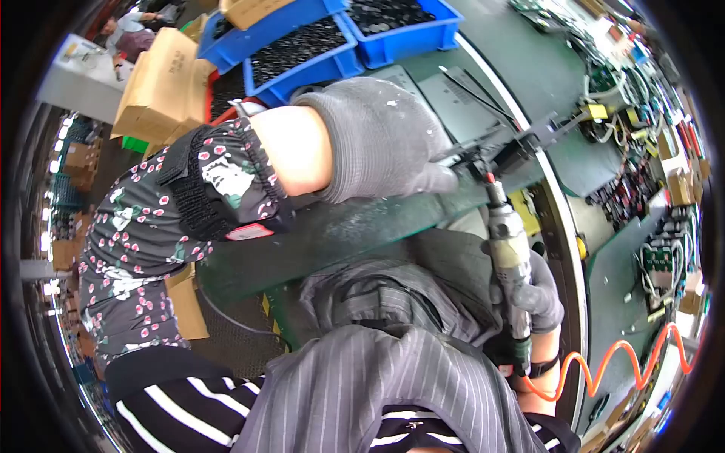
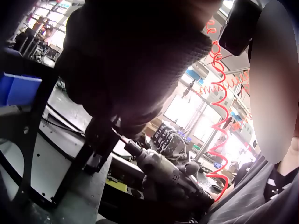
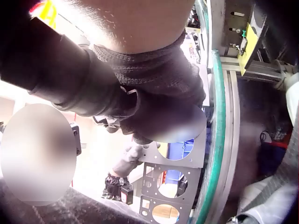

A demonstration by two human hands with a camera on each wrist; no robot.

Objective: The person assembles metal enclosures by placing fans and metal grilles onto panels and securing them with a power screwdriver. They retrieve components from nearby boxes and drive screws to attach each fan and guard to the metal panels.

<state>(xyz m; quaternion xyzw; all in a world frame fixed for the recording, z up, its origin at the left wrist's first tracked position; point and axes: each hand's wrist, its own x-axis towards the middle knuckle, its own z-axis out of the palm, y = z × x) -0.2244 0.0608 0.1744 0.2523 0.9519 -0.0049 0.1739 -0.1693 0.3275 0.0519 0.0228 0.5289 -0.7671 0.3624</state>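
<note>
Grey knit gloves cover both hands. In the head view, the left hand (image 1: 385,140) lies beyond the green bench edge (image 1: 355,226). Its fingers reach right to the black frame (image 1: 521,140), where the bit of the air screwdriver (image 1: 507,249) meets it. The fingertips are hidden, so I cannot tell whether they pinch the frame or only press on it. The right hand (image 1: 540,294) is wrapped round the screwdriver's lower body, near the person's chest, and the tool stands nearly upright with its tip at the far end. An orange coiled hose (image 1: 619,362) runs off its near end to the right. Blue bins (image 1: 393,38) of dark parts and cardboard boxes (image 1: 162,83) sit far left, and grey panels (image 1: 445,94) lie just beside the frame. A floral sleeve (image 1: 151,226) (a black strap crosses it) fills the left.

In the left wrist view, the glove looms dark and close across the top and blocks most of the frame. The screwdriver comes in from the lower right with its bit just under the hand, and the hose hangs behind it on the right.

In the right wrist view, the fingers curl tight round the dark tool body. Past them a perforated metal plate (image 3: 173,179) stands beside the bench edge, and the other glove shows at its upper left.
</note>
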